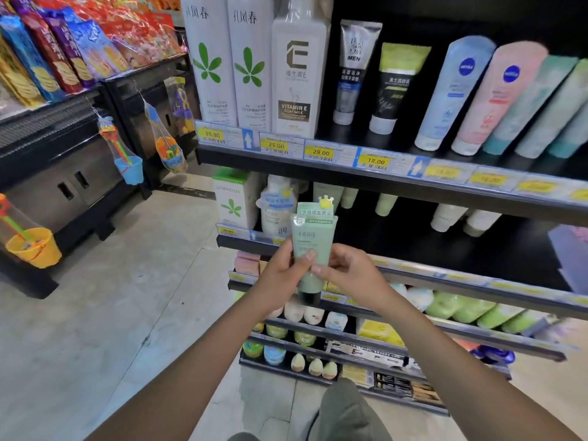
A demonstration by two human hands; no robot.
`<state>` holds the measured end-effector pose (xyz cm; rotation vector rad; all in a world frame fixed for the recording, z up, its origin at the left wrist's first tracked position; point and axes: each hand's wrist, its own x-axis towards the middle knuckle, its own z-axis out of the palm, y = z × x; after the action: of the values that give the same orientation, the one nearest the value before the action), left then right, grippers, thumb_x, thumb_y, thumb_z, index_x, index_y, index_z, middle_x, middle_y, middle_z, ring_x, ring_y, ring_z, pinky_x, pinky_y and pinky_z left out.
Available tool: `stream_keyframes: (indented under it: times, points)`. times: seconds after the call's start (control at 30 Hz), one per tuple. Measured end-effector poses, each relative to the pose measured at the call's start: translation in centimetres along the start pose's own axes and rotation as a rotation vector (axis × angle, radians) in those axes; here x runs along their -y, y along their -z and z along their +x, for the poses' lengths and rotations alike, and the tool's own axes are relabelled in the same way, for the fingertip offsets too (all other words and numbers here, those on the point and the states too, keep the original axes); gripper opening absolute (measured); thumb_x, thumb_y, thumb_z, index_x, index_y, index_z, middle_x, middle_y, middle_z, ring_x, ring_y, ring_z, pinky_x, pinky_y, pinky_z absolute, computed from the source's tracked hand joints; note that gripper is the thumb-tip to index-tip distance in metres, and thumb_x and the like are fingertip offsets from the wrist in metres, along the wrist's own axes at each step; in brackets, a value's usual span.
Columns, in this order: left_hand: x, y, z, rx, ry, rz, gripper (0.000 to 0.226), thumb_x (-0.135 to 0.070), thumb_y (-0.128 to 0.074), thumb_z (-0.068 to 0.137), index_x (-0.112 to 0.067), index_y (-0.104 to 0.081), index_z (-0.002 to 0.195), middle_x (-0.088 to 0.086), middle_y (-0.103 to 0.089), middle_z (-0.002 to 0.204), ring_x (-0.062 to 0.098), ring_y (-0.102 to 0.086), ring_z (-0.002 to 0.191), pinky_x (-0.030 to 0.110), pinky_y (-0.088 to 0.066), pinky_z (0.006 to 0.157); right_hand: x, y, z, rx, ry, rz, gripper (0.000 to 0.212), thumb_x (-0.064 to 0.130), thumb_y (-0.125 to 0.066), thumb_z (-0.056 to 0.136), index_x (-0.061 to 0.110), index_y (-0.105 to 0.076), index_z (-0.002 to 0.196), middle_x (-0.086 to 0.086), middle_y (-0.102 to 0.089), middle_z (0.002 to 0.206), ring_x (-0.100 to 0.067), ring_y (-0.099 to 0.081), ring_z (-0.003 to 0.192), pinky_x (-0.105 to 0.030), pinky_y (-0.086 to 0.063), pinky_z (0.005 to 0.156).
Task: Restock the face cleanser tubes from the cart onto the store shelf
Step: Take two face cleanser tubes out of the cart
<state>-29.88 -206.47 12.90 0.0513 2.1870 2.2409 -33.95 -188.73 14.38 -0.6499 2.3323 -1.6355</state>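
Before the store shelf [413,190], the left hand [281,272] and right hand [348,272] are pinching a pale green face cleanser tube [313,240] upright, cap [308,296] down. It is likely handling light, soft and slightly slick, so gripping the lower body near the cap is looking steadiest.

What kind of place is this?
A shop, probably a supermarket's skin-care aisle: yellow price tags line the shelf edge, rows of tubes and bottles stand for sale, and snack packets fill the next rack.
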Motion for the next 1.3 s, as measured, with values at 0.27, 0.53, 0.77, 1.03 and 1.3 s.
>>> stream_keyframes:
  times: [0.27,0.53,0.77,1.03,1.3]
  points:
    - [2.0,2.3,0.7,-0.356,-0.47,0.847,0.04,-0.035,-0.044,0.105,-0.021,-0.055,0.141,-0.005,-0.05,0.149,0.013,-0.039,0.145,0.036,-0.035,0.119,0.0,1.6,1.3,-0.165,0.068,-0.02,0.035,0.018,-0.077,0.089,0.026,-0.07,0.122,0.016,-0.074,0.116,-0.007,-0.069,0.108,-0.04,-0.058,0.094]
    - [5.6,4.1,0.7,-0.273,-0.273,1.331,0.078,-0.03,-0.053,0.092,-0.028,-0.019,0.163,-0.003,-0.026,0.168,0.022,-0.014,0.158,0.055,-0.028,0.122,1.4,2.8,4.0,-0.265,0.163,-0.09,0.041,0.015,-0.076,0.091,0.049,-0.064,0.111,0.016,-0.07,0.12,-0.001,-0.067,0.109,-0.018,-0.054,0.092]
    - [5.5,4.2,0.7,-0.249,-0.247,1.35,0.074,-0.029,-0.058,0.091,-0.026,-0.028,0.16,-0.001,-0.031,0.166,0.024,-0.019,0.157,0.056,-0.032,0.119,-1.1,2.6,6.3,-0.278,0.021,-0.199,0.035,0.022,-0.077,0.09,0.021,-0.071,0.124,0.012,-0.072,0.119,0.004,-0.065,0.105,-0.021,-0.054,0.094]
    - [5.0,4.0,0.8,-0.224,-0.197,1.364,0.077,-0.03,-0.06,0.091,-0.024,-0.027,0.16,0.002,-0.028,0.167,0.025,-0.016,0.158,0.056,-0.034,0.118,-1.6,3.3,7.7,-0.251,-0.043,-0.26,0.03,0.023,-0.077,0.09,0.019,-0.072,0.12,0.014,-0.07,0.111,0.021,-0.059,0.09,0.003,-0.042,0.076]
    - [3.3,3.6,0.3,-0.153,-0.119,1.391,0.077,-0.033,-0.059,0.092,-0.023,-0.026,0.161,0.004,-0.023,0.169,0.027,-0.015,0.158,0.058,-0.031,0.12,-0.4,3.7,7.0,-0.192,-0.139,-0.259,0.034,0.023,-0.078,0.089,0.02,-0.069,0.122,0.012,-0.07,0.113,0.016,-0.059,0.093,0.0,-0.045,0.077]
